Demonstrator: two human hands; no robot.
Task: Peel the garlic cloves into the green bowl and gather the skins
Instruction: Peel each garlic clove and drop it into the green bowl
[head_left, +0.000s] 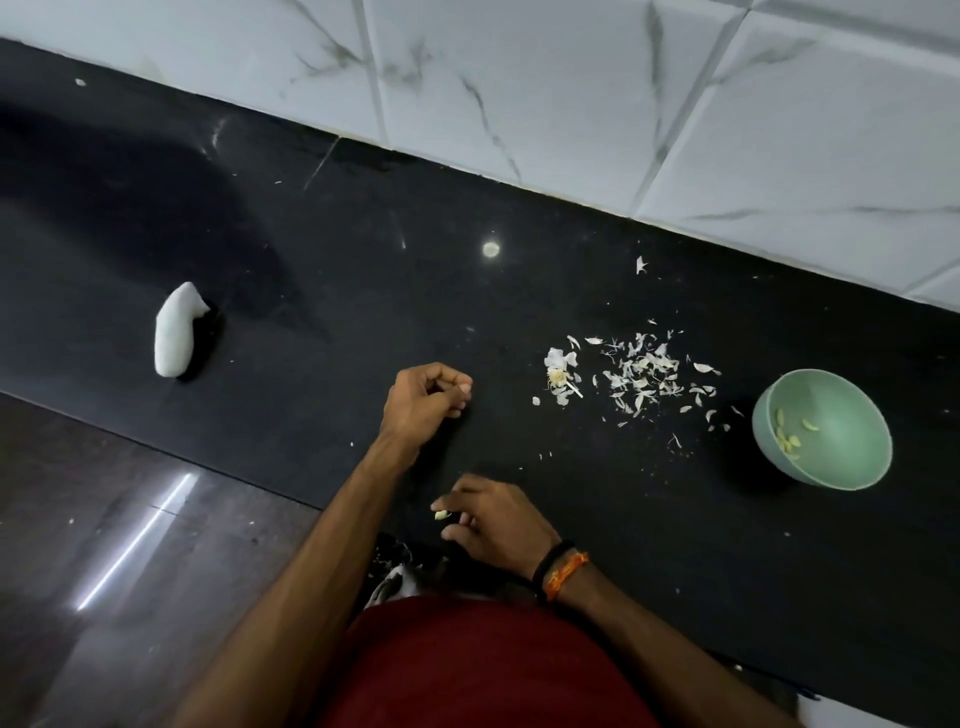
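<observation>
Right hand (491, 522) low at the near edge of the black polished stone table (363, 270), fingers curled in a pinching grip on a small pale garlic clove (441, 515), apparently peeled or nearly so. Left hand (423, 402) farther out on the table, fingers curled, thumb and fingertips pinched together; whether a scrap of skin sits between them, too small to tell.

Round pale-green bowl (826, 470) well apart to the right, tilted toward the camera, several yellowish peeled cloves (787, 439) resting against its left inner wall. Scattered white papery garlic skins (644, 376) spread loosely between hands and bowl, not yet gathered; stripped garlic root stub with clinging skin (560, 374) at the left margin of the scatter; one stray flake (641, 265) farther back near the wall.

Probable risks: clove held right at the table edge, so a slip of the pinch likely to send it to the dark glossy floor (130, 519); long carry across the skin scatter to the bowl, with loose flakes liable to be dragged or blown wider by a passing wrist; light skins prone to clinging to fingers and dropping into the bowl among the cloves; tilted bowl possibly easy to nudge.

Surroundings: white oblong lump (176, 332), identity unclear, far left on the table; white marble-veined tiled wall (571, 104) behind; black and orange thread bands (561, 571) on the right wrist; red garment (467, 670) at bottom. Nothing solid between clove and bowl save the skins.
</observation>
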